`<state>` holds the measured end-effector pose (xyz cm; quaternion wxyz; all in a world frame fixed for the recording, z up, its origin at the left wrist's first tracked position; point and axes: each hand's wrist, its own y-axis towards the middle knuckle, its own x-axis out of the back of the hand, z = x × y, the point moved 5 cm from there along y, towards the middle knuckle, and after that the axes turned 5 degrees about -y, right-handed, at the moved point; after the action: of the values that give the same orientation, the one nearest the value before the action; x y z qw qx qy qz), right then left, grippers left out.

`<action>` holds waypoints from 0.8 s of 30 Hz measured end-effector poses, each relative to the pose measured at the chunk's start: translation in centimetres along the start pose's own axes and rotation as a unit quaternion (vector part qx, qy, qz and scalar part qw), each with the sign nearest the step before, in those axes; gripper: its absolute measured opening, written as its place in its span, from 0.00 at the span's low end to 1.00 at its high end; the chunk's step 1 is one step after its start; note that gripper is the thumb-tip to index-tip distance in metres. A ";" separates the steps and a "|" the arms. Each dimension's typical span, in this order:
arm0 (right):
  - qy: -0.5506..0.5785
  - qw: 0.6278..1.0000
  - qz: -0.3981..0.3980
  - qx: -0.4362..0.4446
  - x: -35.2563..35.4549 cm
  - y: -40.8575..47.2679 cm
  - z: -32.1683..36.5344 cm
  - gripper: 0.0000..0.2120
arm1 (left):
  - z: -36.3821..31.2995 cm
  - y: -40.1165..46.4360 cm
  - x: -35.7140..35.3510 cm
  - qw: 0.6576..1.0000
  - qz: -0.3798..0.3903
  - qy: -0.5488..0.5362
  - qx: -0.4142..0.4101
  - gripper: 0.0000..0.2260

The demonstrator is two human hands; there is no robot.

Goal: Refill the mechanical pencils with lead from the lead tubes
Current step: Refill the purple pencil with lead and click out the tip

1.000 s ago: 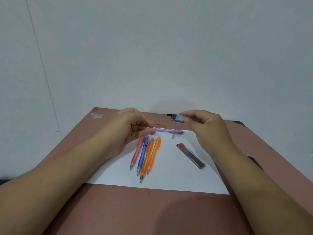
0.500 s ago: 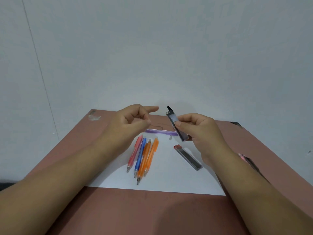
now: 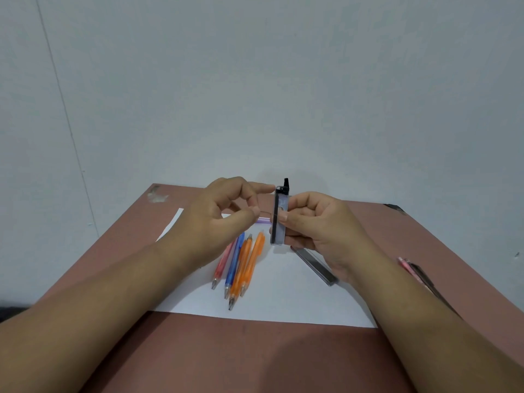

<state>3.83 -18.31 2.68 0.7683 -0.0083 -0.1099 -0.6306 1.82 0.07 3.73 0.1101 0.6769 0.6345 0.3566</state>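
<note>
Reddish-brown counter (image 3: 226,355) carries a white paper sheet (image 3: 283,302) where a red, a blue and two orange mechanical pencils (image 3: 241,268) lie side by side, a second lead tube (image 3: 317,265) to their right; above them the right hand (image 3: 317,222) grips an upright lead tube (image 3: 279,219), the left hand (image 3: 224,214), holding nothing, curls its forefinger toward the tube's black cap (image 3: 285,185), a purple pencil (image 3: 263,220) lying behind

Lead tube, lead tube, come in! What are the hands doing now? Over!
Right hand grips lead tube upright, cap flipped open. Left hand at its top, index finger touching. Pencils wait on paper. Nothing blocking.
</note>
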 end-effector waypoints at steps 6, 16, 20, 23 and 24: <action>0.013 0.999 0.028 -0.013 -0.5 0.0 0.1 0.07 | -0.3 -0.1 0.1 1.000 0.000 0.010 -0.027 0.03; 0.026 0.999 -0.026 0.006 0.1 0.2 0.3 0.12 | 0.5 0.1 0.4 0.991 -0.046 -0.114 0.056 0.07; -0.008 0.999 -0.047 0.017 0.5 0.4 0.2 0.19 | 1.1 0.2 0.6 0.990 -0.066 -0.096 0.076 0.05; -0.045 0.997 -0.060 0.026 0.6 0.4 0.4 0.26 | 1.6 0.3 0.7 0.989 -0.071 -0.091 0.093 0.05; -0.041 0.997 -0.061 0.028 0.6 0.4 0.4 0.26 | 1.8 0.3 0.7 0.988 -0.074 -0.092 0.100 0.06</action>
<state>4.31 -18.77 3.22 0.7234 -0.0066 -0.1593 -0.6718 3.17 1.24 2.84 0.1253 0.6655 0.7026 0.2184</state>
